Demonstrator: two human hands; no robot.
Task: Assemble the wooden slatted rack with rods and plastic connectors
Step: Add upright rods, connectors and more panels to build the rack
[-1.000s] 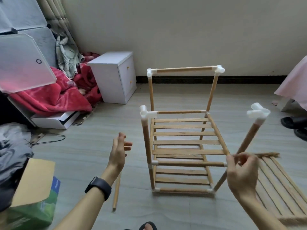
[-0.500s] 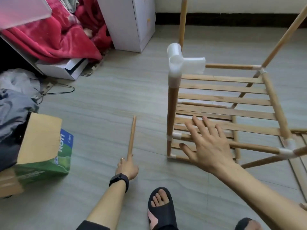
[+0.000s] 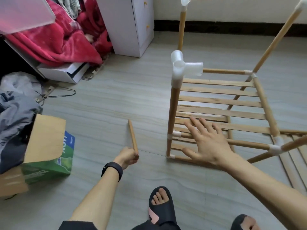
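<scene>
The loose rod [image 3: 132, 135] on the floor is gripped by the left hand [image 3: 127, 156]; the right hand [image 3: 209, 143] is spread open over the rack [image 3: 221, 103], which should be steadied while the rod is squared to the connector [image 3: 182, 67]

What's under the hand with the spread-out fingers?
Under the right hand lie the rack's wooden slats and its front rod. The parts beneath the palm are covered, so contact cannot be told. The left hand grips a loose rod.
</scene>
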